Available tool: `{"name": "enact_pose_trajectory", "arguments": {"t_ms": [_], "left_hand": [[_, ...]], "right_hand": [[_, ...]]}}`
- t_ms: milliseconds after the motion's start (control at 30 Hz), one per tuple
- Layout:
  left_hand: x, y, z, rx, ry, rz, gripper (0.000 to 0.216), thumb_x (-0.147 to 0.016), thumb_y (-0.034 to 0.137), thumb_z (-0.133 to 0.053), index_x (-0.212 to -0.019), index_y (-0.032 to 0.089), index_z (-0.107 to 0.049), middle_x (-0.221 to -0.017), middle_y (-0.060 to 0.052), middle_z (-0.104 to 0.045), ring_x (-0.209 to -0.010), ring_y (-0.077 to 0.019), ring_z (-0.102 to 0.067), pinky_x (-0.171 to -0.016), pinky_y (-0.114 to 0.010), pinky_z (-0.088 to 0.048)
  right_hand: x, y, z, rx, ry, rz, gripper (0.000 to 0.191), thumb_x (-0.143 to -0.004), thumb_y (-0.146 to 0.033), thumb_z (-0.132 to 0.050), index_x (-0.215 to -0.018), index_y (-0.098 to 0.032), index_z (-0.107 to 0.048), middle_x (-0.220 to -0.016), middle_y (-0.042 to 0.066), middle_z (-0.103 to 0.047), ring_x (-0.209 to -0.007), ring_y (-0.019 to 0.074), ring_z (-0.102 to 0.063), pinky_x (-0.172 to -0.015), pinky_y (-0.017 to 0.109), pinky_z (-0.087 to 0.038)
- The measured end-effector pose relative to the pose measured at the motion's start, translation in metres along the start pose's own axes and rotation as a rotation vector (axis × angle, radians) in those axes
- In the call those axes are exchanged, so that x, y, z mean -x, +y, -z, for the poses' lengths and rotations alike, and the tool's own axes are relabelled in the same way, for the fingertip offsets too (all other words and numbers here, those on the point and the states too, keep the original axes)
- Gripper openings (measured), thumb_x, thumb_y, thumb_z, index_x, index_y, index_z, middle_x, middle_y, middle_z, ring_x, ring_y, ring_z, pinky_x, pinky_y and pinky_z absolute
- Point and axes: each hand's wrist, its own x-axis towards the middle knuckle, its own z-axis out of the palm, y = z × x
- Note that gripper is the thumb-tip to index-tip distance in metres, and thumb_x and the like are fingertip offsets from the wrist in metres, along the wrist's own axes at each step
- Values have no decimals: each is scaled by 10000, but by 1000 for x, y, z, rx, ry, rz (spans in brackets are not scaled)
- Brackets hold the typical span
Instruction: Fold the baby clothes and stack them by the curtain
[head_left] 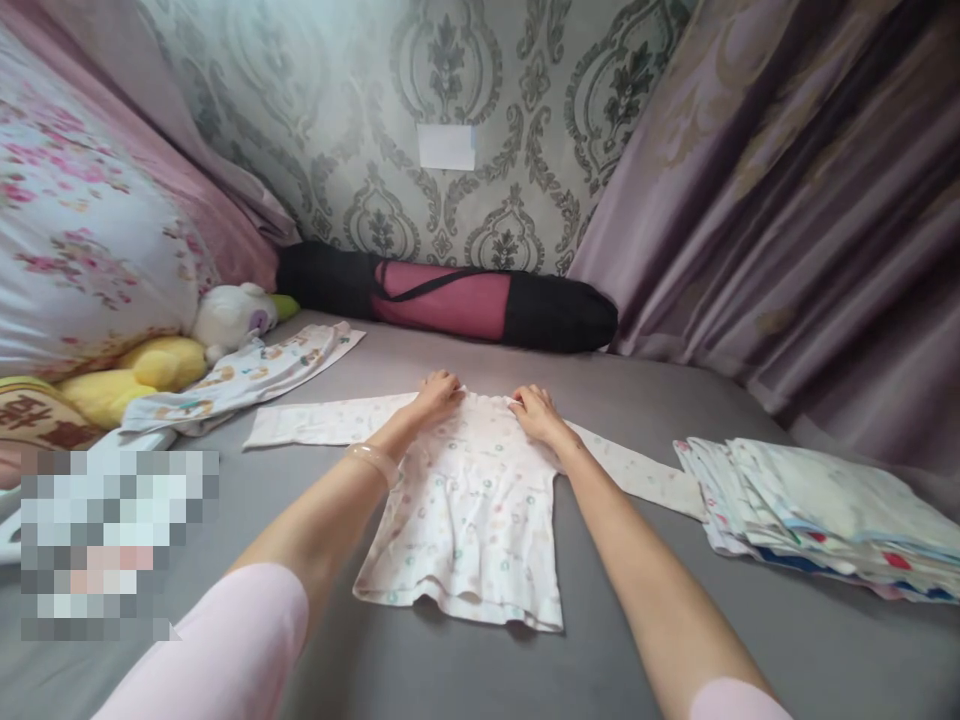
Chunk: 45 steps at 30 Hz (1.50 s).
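Shirt (pixel 472 500): lies spread out on the grey bed (pixel 465 680), front and centre, collar pointing away and hem nearest, with small pale prints all over. Stretches one sleeve out to each side, and ripples along the hem. Left hand (pixel 440 392): sits at the left side of the collar, grip narrow, holding the cloth between bent fingers. Wears a pale bracelet (pixel 373 460) on the forearm below. Right hand (pixel 537 412): pinches the collar's right side, grip narrow too, holding the edge. Cannot tell how much cloth is caught under either set of fingers.

To the right, next to the sleeve end: a stack of folded clothes (pixel 840 500). Cannot tell whether touching the cuff. To the left, beyond the other sleeve: a printed garment (pixel 255 380), lying near a white toy (pixel 232 318) and a yellow toy (pixel 161 368), below a flowered pillow (pixel 90 220). At the far edge, along the patterned wall (pixel 337 120): a long black and pink bag (pixel 450 300). Above, on the wall: a white paper (pixel 447 147). Far right: a purple curtain (pixel 787 250), hanging in folds.
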Motion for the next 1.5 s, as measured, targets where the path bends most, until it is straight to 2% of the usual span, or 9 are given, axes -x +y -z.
{"name": "enact_pose_trajectory", "arguments": {"t_ms": [200, 467, 633, 800, 1000, 1133, 1267, 1400, 1500], "left_hand": [[11, 1, -5, -40, 56, -81, 312, -991, 290, -287, -1102, 142, -537, -1046, -141, -618, -1003, -244, -558, -908, -362, -386], [26, 10, 8, -246, 101, -2, 371, -979, 364, -333, -1103, 103, -568, -1151, -203, -563, -1095, -318, -500, -924, -442, -358], [91, -9, 47, -156, 71, 14, 340, -915, 362, -434, -1136, 145, -573, -1131, -167, -602, -1033, -301, -545, -874, -410, -399], [180, -21, 80, 135, -72, 189, 316, -864, 477, -415, -815, 218, -590, -698, -31, -614, -641, -187, -541, -612, -296, -371], [249, 4, 72, 182, -151, 314, 477, -810, 614, -387, -623, 212, -562, -618, -32, -570, -616, -190, -521, -595, -296, -350], [264, 21, 53, 186, -66, 313, 521, -775, 645, -403, -608, 205, -626, -687, -90, -603, -783, -264, -566, -716, -340, -409], [266, 29, 41, 160, 21, 343, 452, -719, 611, -479, -606, 196, -618, -765, -109, -614, -798, -272, -559, -743, -361, -429], [264, 28, 47, 331, -13, 406, 444, -698, 649, -503, -629, 210, -514, -623, -31, -572, -641, -206, -544, -587, -290, -387], [265, 22, 58, 602, -87, 498, 533, -658, 741, -516, -744, 216, -487, -553, 15, -557, -525, -166, -515, -503, -256, -350]], "right_hand": [[8, -2, -9, 29, 129, 23, 245, -1009, -227, -343, -1126, -159, -547, -1116, 123, -625, -1038, 239, -528, -880, 316, -353], [24, -3, -10, 76, 184, 94, 355, -994, -230, -334, -1293, -144, -506, -1328, 149, -547, -1240, 271, -443, -1058, 398, -275], [81, 7, 3, -53, 210, 182, 415, -949, -254, -368, -1321, -135, -507, -1357, 139, -544, -1281, 255, -443, -1080, 363, -304], [152, 14, 32, -241, 87, -66, 271, -912, -317, -413, -938, -223, -666, -891, 42, -717, -813, 200, -637, -765, 298, -448], [218, -20, 42, -242, -168, -179, 330, -879, -449, -484, -670, -225, -606, -659, 11, -666, -638, 171, -593, -581, 262, -346], [240, -47, 33, -125, -167, -282, 321, -859, -512, -522, -733, -231, -611, -745, 38, -688, -705, 197, -614, -589, 268, -320], [247, -58, 28, -39, -113, -313, 198, -859, -384, -535, -766, -225, -608, -808, 54, -696, -791, 217, -634, -609, 269, -321], [246, -54, 32, -233, -81, -327, 178, -840, -298, -523, -697, -210, -582, -700, 25, -679, -667, 158, -625, -579, 235, -349], [243, -46, 38, -462, -205, -422, 181, -836, -283, -497, -686, -204, -561, -453, -32, -545, -443, 118, -523, -491, 212, -335]]}}
